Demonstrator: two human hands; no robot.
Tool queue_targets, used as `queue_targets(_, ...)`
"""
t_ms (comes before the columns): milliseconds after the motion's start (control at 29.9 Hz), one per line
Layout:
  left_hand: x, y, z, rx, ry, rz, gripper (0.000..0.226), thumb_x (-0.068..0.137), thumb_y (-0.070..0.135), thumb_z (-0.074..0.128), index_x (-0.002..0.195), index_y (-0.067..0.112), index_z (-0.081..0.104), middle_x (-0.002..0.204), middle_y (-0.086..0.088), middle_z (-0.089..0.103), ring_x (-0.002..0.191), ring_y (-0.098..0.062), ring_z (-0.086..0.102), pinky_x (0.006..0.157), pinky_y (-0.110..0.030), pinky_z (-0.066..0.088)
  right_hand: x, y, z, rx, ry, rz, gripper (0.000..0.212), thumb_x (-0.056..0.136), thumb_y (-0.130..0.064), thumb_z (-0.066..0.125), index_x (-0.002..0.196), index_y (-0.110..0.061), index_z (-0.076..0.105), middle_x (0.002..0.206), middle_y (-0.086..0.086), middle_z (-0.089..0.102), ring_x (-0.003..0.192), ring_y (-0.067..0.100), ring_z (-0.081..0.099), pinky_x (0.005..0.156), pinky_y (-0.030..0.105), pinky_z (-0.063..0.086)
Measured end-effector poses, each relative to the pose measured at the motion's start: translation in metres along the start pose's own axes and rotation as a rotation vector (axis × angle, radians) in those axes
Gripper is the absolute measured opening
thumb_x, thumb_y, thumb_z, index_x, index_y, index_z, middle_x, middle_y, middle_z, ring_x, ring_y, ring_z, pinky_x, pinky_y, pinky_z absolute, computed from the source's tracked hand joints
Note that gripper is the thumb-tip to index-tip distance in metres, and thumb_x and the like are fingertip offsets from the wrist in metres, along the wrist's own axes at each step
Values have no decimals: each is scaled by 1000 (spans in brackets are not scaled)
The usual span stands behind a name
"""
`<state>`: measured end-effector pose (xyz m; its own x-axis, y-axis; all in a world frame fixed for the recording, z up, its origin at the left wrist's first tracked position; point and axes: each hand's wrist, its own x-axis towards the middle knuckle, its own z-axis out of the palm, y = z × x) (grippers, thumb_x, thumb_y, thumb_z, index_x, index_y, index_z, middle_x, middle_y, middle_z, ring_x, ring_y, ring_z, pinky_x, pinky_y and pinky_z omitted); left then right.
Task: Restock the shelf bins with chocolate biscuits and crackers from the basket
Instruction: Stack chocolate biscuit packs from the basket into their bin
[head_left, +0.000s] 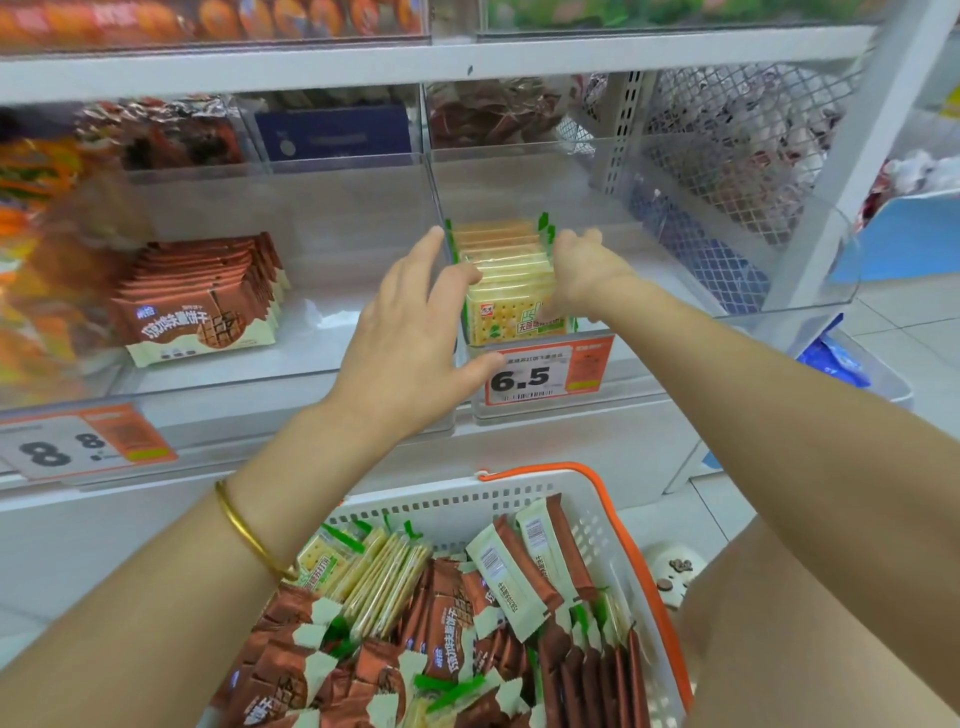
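A row of yellow cracker packs (511, 283) with green ends stands upright in the clear right-hand shelf bin (649, 291). My left hand (415, 332) presses its straight fingers against the row's left side, from outside the bin's divider wall as far as I can tell. My right hand (584, 275) holds the row's right side, thumb on the front pack. Brown chocolate biscuit packs (208, 306) stand in the left bin (332, 332). Below, the white basket (597, 514) with an orange handle holds several cracker packs (363, 566) and chocolate biscuit packs (467, 623).
Price tags reading 6.5 (545, 374) and 8.8 (78, 441) hang on the shelf front. Other snack bins fill the upper shelf (332, 130). A wire-mesh panel (727, 156) and white upright close off the shelf's right end. Tiled floor lies to the right.
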<state>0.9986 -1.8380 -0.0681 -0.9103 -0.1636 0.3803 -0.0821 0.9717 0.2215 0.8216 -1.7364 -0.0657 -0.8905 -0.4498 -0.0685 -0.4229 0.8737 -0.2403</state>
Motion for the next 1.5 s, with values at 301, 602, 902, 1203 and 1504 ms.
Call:
queue_targets(301, -81, -1, 18, -130, 210, 177, 31, 84, 21, 58, 112, 7, 58, 119, -10, 54, 111, -26, 49, 92, -36, 37, -125, -4, -40, 486, 277, -250, 32, 77, -18, 76, 88, -15, 47, 82, 3, 54, 76, 24, 61, 68, 40, 53)
queue_targets(602, -166, -43, 78, -135, -371, -68, 23, 88, 12, 59, 110, 12, 65, 126, -6, 54, 120, -26, 45, 101, -42, 39, -138, 6, 148, 89, -671, -107, 12, 91, -4, 52, 99, -4, 62, 105, 15, 67, 80, 25, 68, 60, 29, 54)
queue_targets(902, -169, -40, 90, -191, -467, -54, 25, 93, 19, 51, 117, 17, 60, 132, 2, 47, 127, -16, 34, 104, -32, 33, -141, 26, 194, -277, -1005, -394, 41, 86, 10, 46, 116, -10, 65, 139, 7, 47, 126, 26, 46, 100, 37, 43)
queue_targets(1203, -172, -44, 95, -265, -480, -83, 23, 93, 18, 53, 114, 18, 62, 126, 3, 50, 123, -14, 37, 101, -22, 26, -138, 38, 188, -71, -950, -476, 9, 83, -8, 70, 91, -9, 73, 84, -7, 63, 84, 9, 58, 81, 25, 45)
queue_targets(1504, -156, -37, 70, -876, -670, -454, 15, 92, 27, 56, 107, 24, 61, 106, 8, 65, 99, -7, 63, 88, -23, 50, -132, 21, 121, 546, -637, -336, 11, 92, -9, 59, 86, -16, 65, 80, -3, 67, 65, 3, 55, 63, 24, 43)
